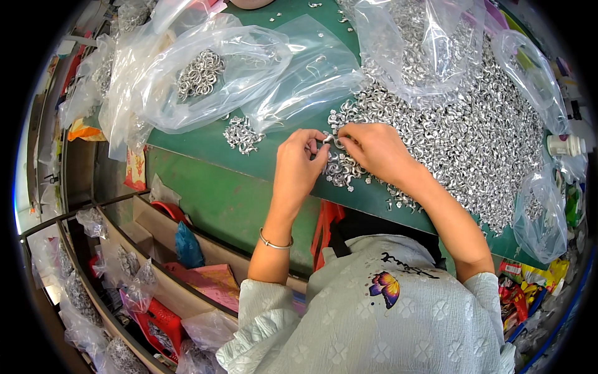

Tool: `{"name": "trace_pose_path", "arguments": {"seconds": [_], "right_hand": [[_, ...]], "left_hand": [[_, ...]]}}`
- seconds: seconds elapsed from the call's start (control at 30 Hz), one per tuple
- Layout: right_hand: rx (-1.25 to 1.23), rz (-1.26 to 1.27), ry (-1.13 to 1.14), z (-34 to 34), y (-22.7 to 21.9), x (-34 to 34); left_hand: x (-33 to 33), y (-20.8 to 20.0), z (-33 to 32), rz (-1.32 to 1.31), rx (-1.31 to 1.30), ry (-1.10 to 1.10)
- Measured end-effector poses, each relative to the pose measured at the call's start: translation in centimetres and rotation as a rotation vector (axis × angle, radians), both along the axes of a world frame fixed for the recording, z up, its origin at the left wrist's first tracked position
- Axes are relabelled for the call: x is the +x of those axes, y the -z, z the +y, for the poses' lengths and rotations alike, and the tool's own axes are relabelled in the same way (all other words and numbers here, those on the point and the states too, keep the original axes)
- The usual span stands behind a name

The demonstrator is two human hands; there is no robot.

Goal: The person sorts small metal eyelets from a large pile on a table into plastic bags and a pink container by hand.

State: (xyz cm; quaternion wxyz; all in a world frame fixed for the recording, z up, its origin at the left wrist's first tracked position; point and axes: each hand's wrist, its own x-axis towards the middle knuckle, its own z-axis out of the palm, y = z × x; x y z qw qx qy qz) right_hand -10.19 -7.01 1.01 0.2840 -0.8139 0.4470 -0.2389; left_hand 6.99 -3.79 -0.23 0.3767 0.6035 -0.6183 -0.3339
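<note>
Over the green table [249,161], my left hand [296,163] and my right hand [379,149] meet fingertip to fingertip. Each pinches at a small curved silver metal piece [331,140] between them; whether it is one piece or two joined is too small to tell. Just below the fingers lies a small heap of similar pieces [341,169]. A huge pile of curved silver pieces [492,137] spreads beside and beyond my right hand. To the left of my left hand sits a separate little heap of silver pieces [243,135].
An open clear plastic bag [261,53] holds silver rings [200,73] at the far left. More clear bags [411,56] lie over the pile. A white bottle [565,145] stands at the right edge. Lower left, a compartmented shelf [134,274] holds bags and a red basket [161,327].
</note>
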Motion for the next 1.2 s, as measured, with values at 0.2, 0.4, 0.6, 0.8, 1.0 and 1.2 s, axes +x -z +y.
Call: {"name": "trace_pose_path", "arguments": {"seconds": [0.2,0.4,0.6,0.8,1.0,1.2], "right_hand": [[0.217,-0.133,0.150,-0.2,-0.8,-1.0],[-0.115,0.053,0.124,0.7,-0.8,-1.6],[0.087,-0.261,0.129,0.6,-1.1,-1.9],[1.223,-1.241,0.332,0.2,-2.5,-2.6],[0.651,-0.730,0.047,0.3,0.6,-2.6],[-0.012,0.288,-0.051,1.9,0.2,1.0]], "left_hand": [[1.0,0.3,0.0,0.596,0.313,-0.057],[1.4,0.1,0.3,1.226,0.494,0.119],[0.8,-0.2,1.0,1.258,0.501,0.110],[1.6,0.1,2.0,0.675,0.309,-0.174],[0.3,0.2,2.7,-0.080,-0.056,-0.059],[0.0,-0.1,2.9,-0.078,-0.049,-0.092]]}}
